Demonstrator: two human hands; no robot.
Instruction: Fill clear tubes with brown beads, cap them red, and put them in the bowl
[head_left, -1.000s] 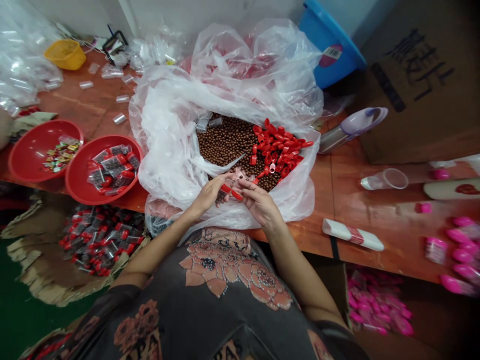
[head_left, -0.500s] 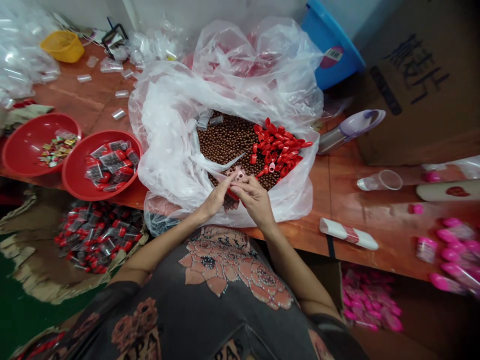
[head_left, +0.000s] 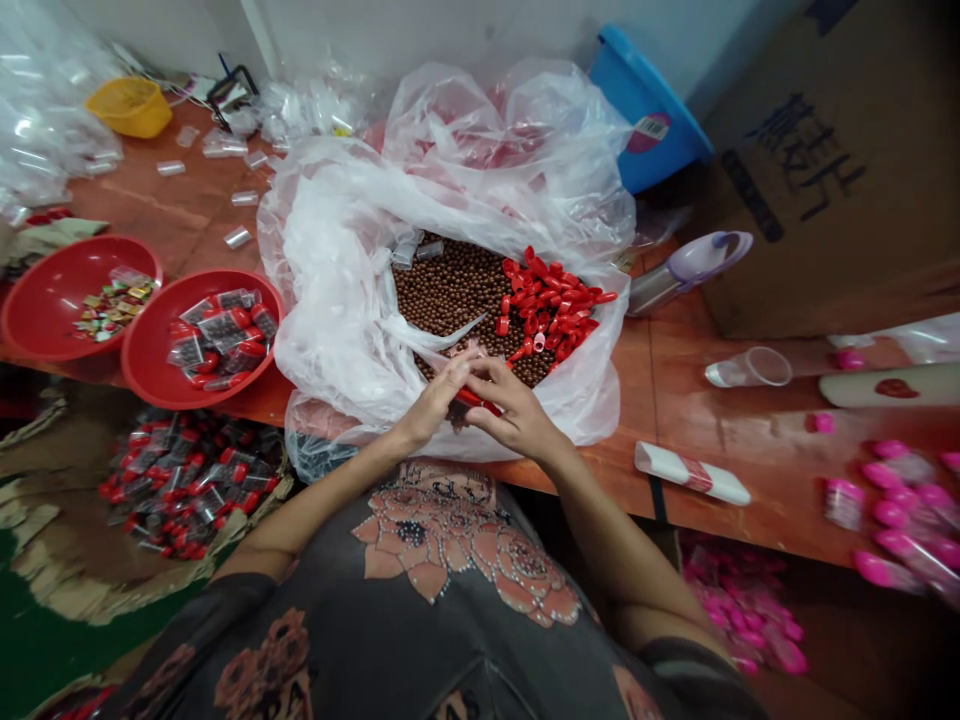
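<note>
Head view: red cap (head_left: pixel 469 400) judged clamped between fingers (head_left: pixel 459 372) of left hand (head_left: pixel 431 408) and right hand (head_left: pixel 514 412), loose caps (head_left: pixel 547 305) at two o'clock; cap handling judged in hand, release called for next.

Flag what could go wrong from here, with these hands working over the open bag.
The left hand and right hand are right above the loose brown beads, so a slip could probably scatter them. The small red piece between the hands might drop among the beads and be hard to spot. The red caps lie against the beads, so a knock could mix them.
</note>
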